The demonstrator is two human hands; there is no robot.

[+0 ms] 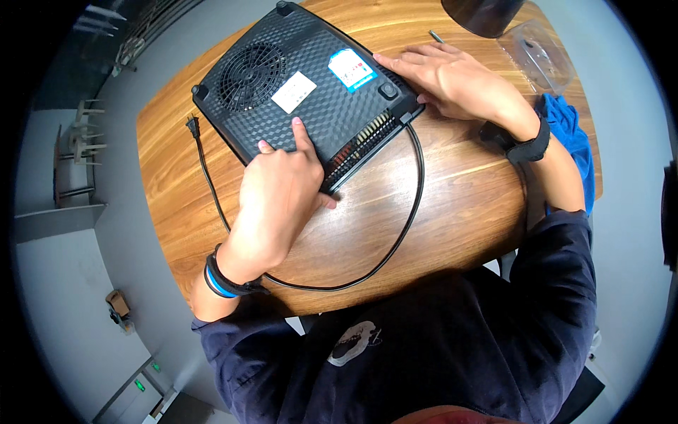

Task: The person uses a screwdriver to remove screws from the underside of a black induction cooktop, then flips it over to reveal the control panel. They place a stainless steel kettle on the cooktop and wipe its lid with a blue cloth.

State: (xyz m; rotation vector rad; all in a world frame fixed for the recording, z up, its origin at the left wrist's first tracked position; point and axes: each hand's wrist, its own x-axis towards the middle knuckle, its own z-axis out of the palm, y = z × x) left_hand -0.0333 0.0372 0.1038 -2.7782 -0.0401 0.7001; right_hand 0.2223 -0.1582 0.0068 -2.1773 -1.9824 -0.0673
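An upside-down black induction cooker (321,102) lies at a slant on the wooden table (466,191), its fan grille (253,76) and rubber feet facing up. My left hand (282,180) grips its near edge, index finger stretched over the textured underside and thumb by the slotted vent. Along the right edge, my right hand (452,81) holds the cooker near its corner foot, fingers outstretched. A white label (294,92) and a blue-and-white sticker (352,70) show on the underside. From the near corner, a black cord (418,194) loops under my left forearm to a plug (193,127).
Far right on the table stand a dark round container (484,14) and a clear plastic tray (538,56). A blue cloth (571,134) hangs at the right edge beside my forearm. A thin pen-like rod (436,36) lies beyond my right hand.
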